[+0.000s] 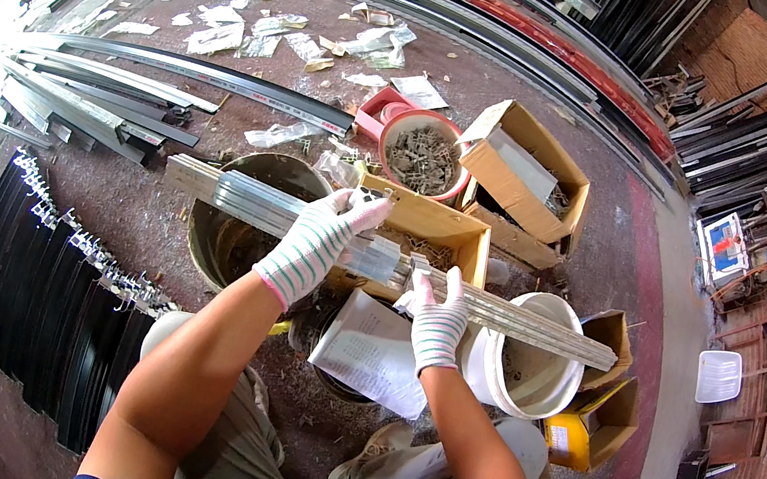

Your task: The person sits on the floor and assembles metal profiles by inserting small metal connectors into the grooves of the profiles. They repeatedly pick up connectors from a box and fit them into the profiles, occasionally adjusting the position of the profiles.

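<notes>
A bundle of long silver metal strips lies slantwise before me, across the tops of several containers. My left hand, in a white glove with green stripes, reaches over the bundle. Its fingers are closed on a small dark metal piece just beyond the strips. My right hand, gloved alike, is at the near side of the bundle, thumb and forefinger on the strips. A small silver bracket shows by its fingertips. Clear plastic wrap covers part of the bundle between my hands.
Beneath the bundle stand a dark bucket, a wooden box and a white bucket. A pink bucket holds small metal parts beside a cardboard box. A printed sheet lies near my knees. Black profiles are lined up left.
</notes>
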Demonstrator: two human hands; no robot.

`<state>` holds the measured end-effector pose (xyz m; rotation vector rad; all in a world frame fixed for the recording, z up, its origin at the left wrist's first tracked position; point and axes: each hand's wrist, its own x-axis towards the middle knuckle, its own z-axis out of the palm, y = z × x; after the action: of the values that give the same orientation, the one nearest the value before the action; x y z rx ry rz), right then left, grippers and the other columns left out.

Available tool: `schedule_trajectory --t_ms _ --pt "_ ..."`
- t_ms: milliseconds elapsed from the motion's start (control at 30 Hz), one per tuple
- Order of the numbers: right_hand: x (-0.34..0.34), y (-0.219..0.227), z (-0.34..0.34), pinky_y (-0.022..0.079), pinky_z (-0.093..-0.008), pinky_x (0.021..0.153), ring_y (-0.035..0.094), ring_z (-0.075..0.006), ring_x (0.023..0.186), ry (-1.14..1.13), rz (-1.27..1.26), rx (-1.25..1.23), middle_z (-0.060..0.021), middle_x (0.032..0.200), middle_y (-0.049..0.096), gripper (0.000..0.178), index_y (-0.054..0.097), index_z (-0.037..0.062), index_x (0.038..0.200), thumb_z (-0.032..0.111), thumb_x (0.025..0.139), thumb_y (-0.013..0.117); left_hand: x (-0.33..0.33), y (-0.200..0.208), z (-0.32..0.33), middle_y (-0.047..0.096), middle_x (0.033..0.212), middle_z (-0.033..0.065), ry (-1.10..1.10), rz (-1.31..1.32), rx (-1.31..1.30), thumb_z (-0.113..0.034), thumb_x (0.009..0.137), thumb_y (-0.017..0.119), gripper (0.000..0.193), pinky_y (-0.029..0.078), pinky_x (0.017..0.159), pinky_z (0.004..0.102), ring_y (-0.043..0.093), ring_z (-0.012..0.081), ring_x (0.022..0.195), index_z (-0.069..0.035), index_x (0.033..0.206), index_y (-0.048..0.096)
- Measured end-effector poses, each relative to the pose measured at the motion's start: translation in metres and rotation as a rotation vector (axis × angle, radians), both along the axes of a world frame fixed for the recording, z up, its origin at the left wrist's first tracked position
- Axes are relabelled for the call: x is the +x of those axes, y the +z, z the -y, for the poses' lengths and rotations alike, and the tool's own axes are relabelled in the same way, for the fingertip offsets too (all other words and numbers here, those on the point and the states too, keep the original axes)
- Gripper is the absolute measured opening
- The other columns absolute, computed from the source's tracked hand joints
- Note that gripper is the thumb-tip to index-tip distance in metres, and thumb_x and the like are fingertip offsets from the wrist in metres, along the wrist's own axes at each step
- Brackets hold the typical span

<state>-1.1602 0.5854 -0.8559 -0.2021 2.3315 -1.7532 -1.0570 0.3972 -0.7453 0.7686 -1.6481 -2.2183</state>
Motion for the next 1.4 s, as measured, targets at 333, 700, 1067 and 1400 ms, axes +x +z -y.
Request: schedule_trajectory --t_ms 333,700,1067,1400 --pt "-0.068 0.001 -0.028 0.051 -0.0263 0.060 0.059 -0.0117 0.063 -0.139 0.050 -0.324 -0.0057 0.084 0.069 0.047 0.059 -0.0036 0.132 0.031 0.101 0.064 -0.012 -0.003 -0.008 0.055 0.083 -0.0060 -0.059 0.012 0.002 -0.054 0.086 0.075 0.048 0.039 0.057 0.0222 0.047 0.0047 0.067 -0.013 0.107 0.063" --pt "-0.068 -0.023 -0.018 0.054 -0.0320 0.087 0.067 -0.0207 0.092 0.035 -0.251 -0.066 -0.0178 0.115 0.070 0.040 0.056 -0.0060 0.135 0.019 0.104 0.057 -0.013 -0.006 -0.014 0.056 0.090 -0.0071 -0.107 0.023 -0.028 -0.045 0.090 0.075 0.041 0.035 0.059 0.0210 0.048 0.0030 0.075 -0.013 0.113 0.063" --pt "-0.061 -0.009 -0.025 0.053 -0.0414 0.085 0.064 -0.0320 0.091 0.185 -0.863 0.552 -0.0159 0.105 0.065 0.035 0.064 0.0049 0.126 0.004 0.093 0.055 -0.007 -0.001 -0.012 0.058 0.095 -0.0069 -0.089 0.022 -0.012 -0.046 0.089 0.075 0.046 0.036 0.061 0.0206 0.049 0.0022 0.080 -0.013 0.119 0.063" --pt "-0.053 0.017 -0.022 0.052 -0.0442 0.092 0.066 -0.0379 0.102 0.338 -0.631 0.670 -0.0171 0.113 0.067 0.031 0.070 0.0086 0.116 0.005 0.091 0.052 -0.006 0.006 -0.011 0.058 0.089 -0.0036 -0.109 0.004 -0.078 -0.050 0.085 0.077 0.052 0.038 0.058 0.0218 0.047 0.0049 0.073 -0.009 0.113 0.062"
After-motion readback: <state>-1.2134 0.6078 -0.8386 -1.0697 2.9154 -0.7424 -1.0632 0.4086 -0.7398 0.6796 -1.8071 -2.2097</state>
